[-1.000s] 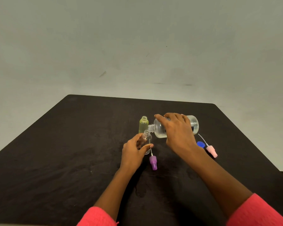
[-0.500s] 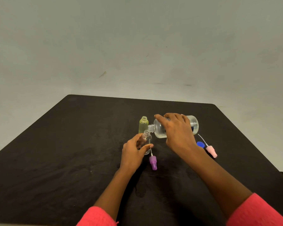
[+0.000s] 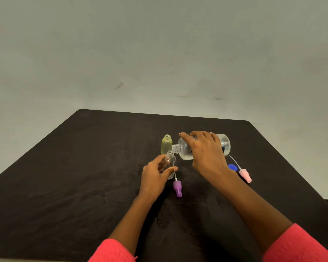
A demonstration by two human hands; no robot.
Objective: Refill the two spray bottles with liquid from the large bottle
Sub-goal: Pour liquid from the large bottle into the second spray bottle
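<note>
My right hand (image 3: 206,154) grips the large clear bottle (image 3: 224,143), tipped on its side with its open neck just over the mouth of a small clear spray bottle (image 3: 170,159). That small bottle stands upright on the black table, and my left hand (image 3: 155,176) holds it between thumb and fingers. Behind it stands a small yellow-green bottle (image 3: 166,144), upright and open. A purple spray head (image 3: 177,188) with its tube lies on the table just right of my left hand.
A pink spray head (image 3: 245,175) with a white tube and a blue cap (image 3: 233,167) lie to the right of my right wrist. The black table (image 3: 64,186) ends at a pale wall behind. Damp patches mark the cloth near my forearms.
</note>
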